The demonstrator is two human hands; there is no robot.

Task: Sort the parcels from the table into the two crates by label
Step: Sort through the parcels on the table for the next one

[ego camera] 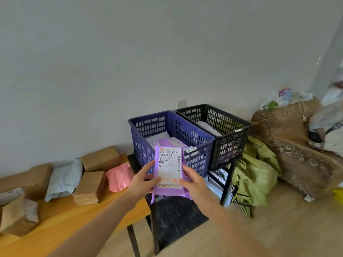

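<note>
Pinching purple parcel (168,164) upright by its side edges with fingers of left hand (141,184) and right hand (193,182), just before blue crate (143,145). Could slip from so light a hold, or land wrongly in black crate (228,145) through misread label.

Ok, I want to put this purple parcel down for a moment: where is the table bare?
The table is bare along its near side, between the torn bag and the left hand holding the purple parcel, in front of the brown box and pink parcel. The back, by the wall, is crowded with boxes and a grey mailer.
</note>
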